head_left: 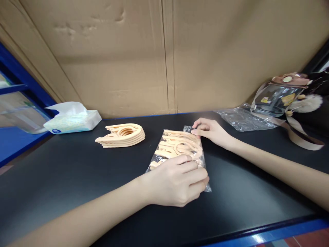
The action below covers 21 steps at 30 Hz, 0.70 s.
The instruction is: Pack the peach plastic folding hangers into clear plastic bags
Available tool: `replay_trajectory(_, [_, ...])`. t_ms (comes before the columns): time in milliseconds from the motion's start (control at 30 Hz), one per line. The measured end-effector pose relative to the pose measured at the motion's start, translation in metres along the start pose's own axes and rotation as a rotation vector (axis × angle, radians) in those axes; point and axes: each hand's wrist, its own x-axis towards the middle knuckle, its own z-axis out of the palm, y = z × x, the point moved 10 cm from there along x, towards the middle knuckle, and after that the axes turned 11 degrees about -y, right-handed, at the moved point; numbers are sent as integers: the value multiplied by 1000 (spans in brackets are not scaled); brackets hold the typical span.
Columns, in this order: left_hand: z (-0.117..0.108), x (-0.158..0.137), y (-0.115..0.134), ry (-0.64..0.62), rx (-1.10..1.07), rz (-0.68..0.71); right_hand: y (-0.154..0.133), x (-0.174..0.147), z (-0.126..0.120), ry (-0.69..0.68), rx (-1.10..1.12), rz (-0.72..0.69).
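Tabletop [77, 178], bagged hangers [180, 140], hands [177, 180] — near end, far corner

Brown cardboard wall [113, 61] across twelve o'clock, vertical seam [166, 65] down middle. Black desk [64, 164], pale sheen [252, 187] toward four o'clock; blue front edge [282, 232] there too, reddish floor [312, 239] below. Blue frame [36, 92] at nine o'clock.

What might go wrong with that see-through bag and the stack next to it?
The clear, crinkly plastic bag might tear if the right hand tugs hard at its top corner. The pale-orange, curved plastic pieces inside could then spill out. The neat stack of pale-orange curved pieces shows no wrapping, so a bump might scatter it.
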Motion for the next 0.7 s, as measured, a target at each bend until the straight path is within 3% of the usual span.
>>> replay_trajectory(200, [7,-4,-7,-61,-122,24,-2,-4,-6,65,-45,-37])
replay_trajectory(333, [10,-8,-22,-49,-223,-100,-13,-8,-6,117,-252,-52])
replay_trajectory(533, [28,-15,-52,-182,-368,-359,-23,-10,-6,151,-507,-76])
replay_trajectory(700, [39,-22,-59,-329,-326,-416,-40,-13,5,123,-799,-200])
